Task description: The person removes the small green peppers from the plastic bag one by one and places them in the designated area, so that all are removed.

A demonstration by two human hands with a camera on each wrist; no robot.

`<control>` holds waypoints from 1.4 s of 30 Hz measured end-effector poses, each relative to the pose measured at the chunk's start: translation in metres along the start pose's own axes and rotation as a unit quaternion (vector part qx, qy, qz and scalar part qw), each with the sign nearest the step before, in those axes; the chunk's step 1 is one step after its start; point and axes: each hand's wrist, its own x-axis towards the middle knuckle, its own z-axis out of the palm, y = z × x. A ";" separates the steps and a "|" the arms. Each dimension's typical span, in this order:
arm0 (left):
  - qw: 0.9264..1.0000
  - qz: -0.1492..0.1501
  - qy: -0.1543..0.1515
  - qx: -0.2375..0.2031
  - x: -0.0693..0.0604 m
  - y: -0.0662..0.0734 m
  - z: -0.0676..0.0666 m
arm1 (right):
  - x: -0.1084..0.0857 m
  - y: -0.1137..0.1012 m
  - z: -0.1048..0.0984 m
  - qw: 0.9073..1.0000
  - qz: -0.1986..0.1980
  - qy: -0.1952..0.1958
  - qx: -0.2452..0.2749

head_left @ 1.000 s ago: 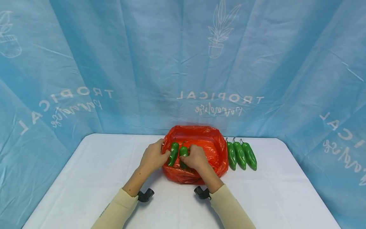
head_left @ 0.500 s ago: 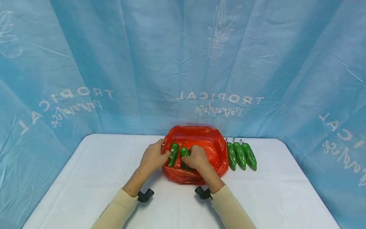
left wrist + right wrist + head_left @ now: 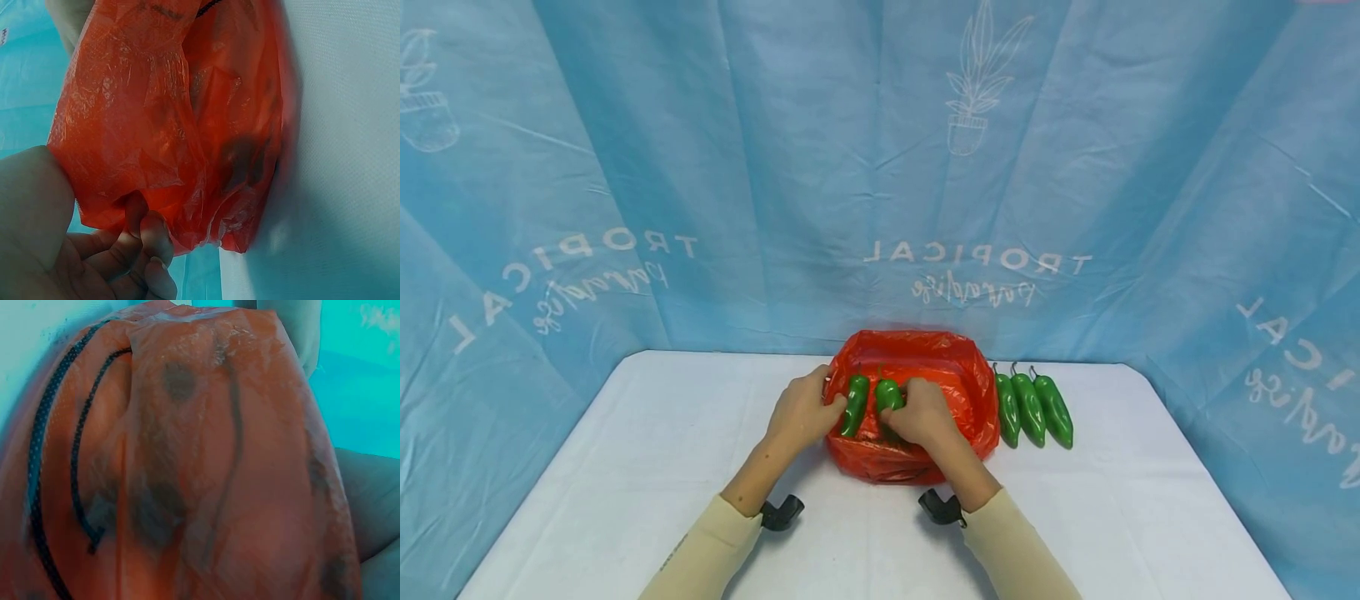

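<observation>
L hand (image 3: 801,408) pinching rim of thin, crinkly red plastic bag (image 3: 887,467); R hand (image 3: 925,412) curled round glossy green pepper (image 3: 889,393) inside, nr 2nd pepper (image 3: 856,404). 3 tapered ones (image 3: 1028,408) just outside, on white cloth (image 3: 1112,500).

The head view looks forward and down from above and behind both sleeves (image 3: 707,550), far enough back to take in the white tabletop (image 3: 625,467) and the blue curtain (image 3: 820,167) behind it. Both wrist views sit close and turned sideways: the left looks past the left fingers (image 3: 156,240) at the red bag (image 3: 895,468), which nearly fills the right's frame. All three share that bag.
</observation>
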 end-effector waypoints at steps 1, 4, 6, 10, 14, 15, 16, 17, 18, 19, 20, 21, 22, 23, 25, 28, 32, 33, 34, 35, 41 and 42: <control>1.000 -0.001 0.000 0.001 0.000 0.000 0.000 | 0.000 0.000 -0.001 1.000 -0.001 0.001 0.003; 1.000 -0.004 -0.002 0.002 -0.001 0.000 0.000 | -0.002 0.001 -0.005 1.000 -0.005 0.005 0.008; 1.000 -0.007 -0.003 0.003 -0.001 0.001 0.000 | -0.002 0.002 -0.008 1.000 -0.007 0.010 0.011; 1.000 -0.007 0.000 0.004 0.000 0.000 -0.001 | -0.003 0.005 -0.014 0.999 -0.022 0.031 0.016; 1.000 -0.006 0.001 0.004 0.000 -0.001 0.000 | -0.004 0.007 -0.018 0.997 -0.038 0.055 0.037; 1.000 -0.006 0.002 0.004 0.000 -0.001 0.000 | -0.004 0.007 -0.019 0.997 -0.040 0.059 0.040; 1.000 -0.006 0.001 0.003 0.000 -0.001 0.000 | -0.004 0.007 -0.019 0.996 -0.043 0.064 0.043; 1.000 -0.005 0.002 0.003 0.000 -0.001 0.000 | -0.004 0.008 -0.019 0.996 -0.047 0.068 0.045; 1.000 -0.004 0.003 0.002 0.000 -0.001 0.000 | -0.005 0.008 -0.020 0.995 -0.052 0.072 0.045; 1.000 -0.004 0.003 0.002 0.000 -0.001 -0.001 | -0.005 0.008 -0.021 0.995 -0.056 0.076 0.044; 1.000 -0.003 0.003 0.001 0.000 -0.001 -0.001 | -0.005 0.008 -0.022 0.994 -0.061 0.081 0.044; 1.000 -0.003 0.002 0.001 0.000 -0.001 -0.001 | -0.006 0.009 -0.023 0.993 -0.065 0.085 0.046; 1.000 -0.002 0.002 0.001 0.000 -0.001 -0.001 | -0.006 0.009 -0.024 0.992 -0.071 0.089 0.047; 1.000 -0.002 0.002 0.001 0.000 -0.001 -0.001 | -0.007 0.009 -0.025 0.991 -0.076 0.094 0.048; 1.000 -0.003 0.000 0.000 0.000 0.000 -0.001 | -0.008 0.009 -0.027 0.989 -0.088 0.103 0.052; 1.000 -0.004 -0.001 -0.002 0.000 0.001 -0.001 | -0.010 0.010 -0.029 0.986 -0.102 0.116 0.058; 1.000 -0.005 -0.003 -0.002 0.000 0.001 -0.001 | -0.012 0.012 -0.031 0.984 -0.110 0.129 0.062; 1.000 -0.006 -0.003 -0.002 0.000 0.001 0.000 | -0.013 0.012 -0.032 0.983 -0.110 0.133 0.064; 1.000 -0.006 -0.003 -0.002 -0.001 0.001 0.000 | -0.014 0.012 -0.033 0.982 -0.112 0.136 0.067; 1.000 -0.006 -0.003 -0.001 -0.001 0.001 0.000 | -0.015 0.012 -0.034 0.981 -0.113 0.141 0.068; 1.000 -0.005 -0.001 0.000 -0.001 0.000 0.000 | -0.023 0.010 -0.042 0.977 -0.122 0.158 0.079; 1.000 -0.005 -0.001 0.001 -0.001 0.000 0.000 | -0.025 0.010 -0.043 0.976 -0.123 0.158 0.081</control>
